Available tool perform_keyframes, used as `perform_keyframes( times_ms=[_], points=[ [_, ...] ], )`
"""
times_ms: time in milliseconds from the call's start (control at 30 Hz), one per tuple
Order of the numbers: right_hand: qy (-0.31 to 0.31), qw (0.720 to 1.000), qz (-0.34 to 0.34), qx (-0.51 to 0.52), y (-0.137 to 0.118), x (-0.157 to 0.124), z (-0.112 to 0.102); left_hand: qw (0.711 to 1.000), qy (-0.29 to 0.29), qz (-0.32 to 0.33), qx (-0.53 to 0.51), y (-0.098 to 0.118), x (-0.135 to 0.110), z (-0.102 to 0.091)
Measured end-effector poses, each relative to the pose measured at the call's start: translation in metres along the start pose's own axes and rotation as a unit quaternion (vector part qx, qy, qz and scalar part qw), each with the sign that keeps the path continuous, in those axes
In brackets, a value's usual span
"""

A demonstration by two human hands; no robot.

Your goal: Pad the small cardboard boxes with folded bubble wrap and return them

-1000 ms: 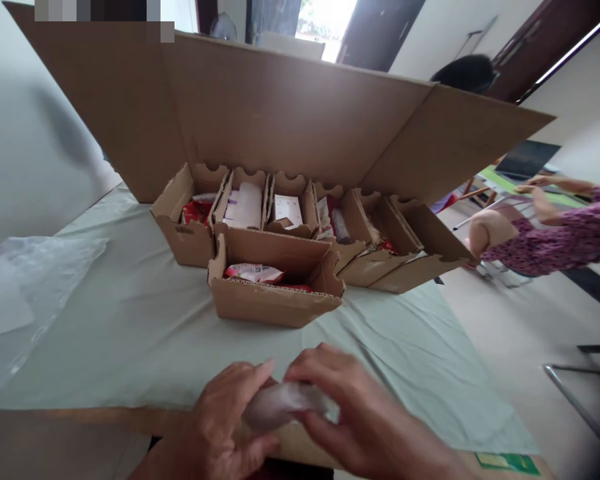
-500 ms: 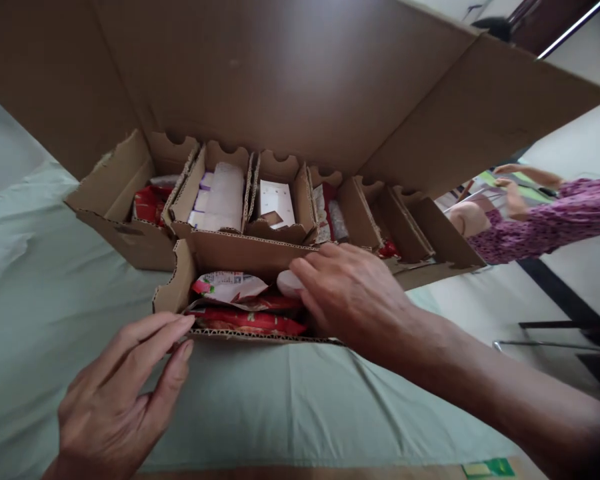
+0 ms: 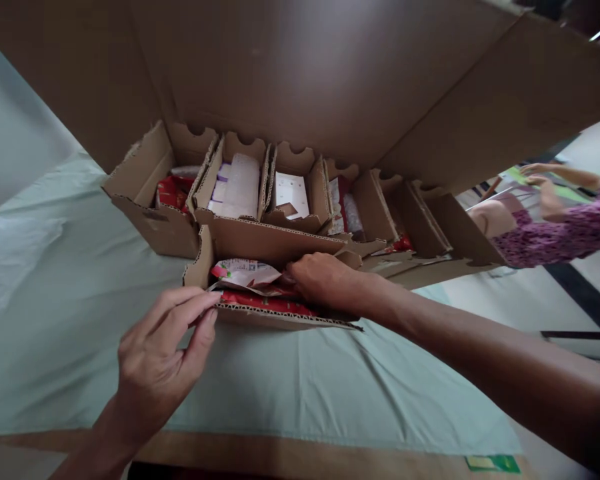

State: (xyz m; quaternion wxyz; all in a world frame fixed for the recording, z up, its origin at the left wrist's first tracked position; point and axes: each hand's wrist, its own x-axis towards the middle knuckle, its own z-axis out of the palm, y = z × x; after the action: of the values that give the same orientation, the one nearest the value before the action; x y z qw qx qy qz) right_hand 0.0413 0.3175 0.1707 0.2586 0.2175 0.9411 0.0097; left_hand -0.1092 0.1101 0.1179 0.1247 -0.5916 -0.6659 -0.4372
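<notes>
A small cardboard box (image 3: pixel 275 320) lies lengthwise in front, with a crinkled white packet (image 3: pixel 247 274) and a red packet (image 3: pixel 267 303) inside. My left hand (image 3: pixel 167 343) pinches the rim at its front left corner, index fingertip over the wall and thumb outside. Reaching into the right part of the box is my right hand (image 3: pixel 325 283), its fingers curled down beside the packets. Whatever those fingers hold is hidden behind the knuckles.
Behind stands a row of open cardboard bins (image 3: pixel 300 223) holding red packets, a bubble-wrapped bundle (image 3: pixel 243 183) and a white box (image 3: pixel 291 193). A large cardboard panel (image 3: pixel 305 80) rises at the back. Clear plastic wrap (image 3: pixel 15 260) lies left on the green cloth (image 3: pixel 260 387). Another person (image 3: pixel 555 220) is at right.
My right hand has sunk deeper into the box, and the white round thing at its fingertips no longer shows. The left fingers have closed on the box's corner. The whole view has shifted.
</notes>
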Motion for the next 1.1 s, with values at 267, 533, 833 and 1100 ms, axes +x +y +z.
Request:
perform_keyframes(
  times_ms=[267, 533, 833, 1100],
  points=[
    [0.234, 0.963, 0.129, 0.04, 0.004, -0.114, -0.019, 0.987, 0.044, -0.134, -0.08, -0.02, -0.034, -0.012],
    [0.347, 0.797, 0.148, 0.472, -0.013, -0.114, 0.131, 0.9, -0.143, -0.28, -0.303, -0.078, -0.049, 0.034],
    [0.43, 0.675, 0.111, 0.589, -0.076, -0.063, 0.147, 0.877, -0.1, -0.29, -0.37, -0.032, -0.05, 0.051],
    [0.445, 0.715, 0.089, 0.533, -0.093, -0.111, 0.11, 0.867, -0.037, -0.301, -0.394, -0.007, -0.068, 0.0]
  ],
)
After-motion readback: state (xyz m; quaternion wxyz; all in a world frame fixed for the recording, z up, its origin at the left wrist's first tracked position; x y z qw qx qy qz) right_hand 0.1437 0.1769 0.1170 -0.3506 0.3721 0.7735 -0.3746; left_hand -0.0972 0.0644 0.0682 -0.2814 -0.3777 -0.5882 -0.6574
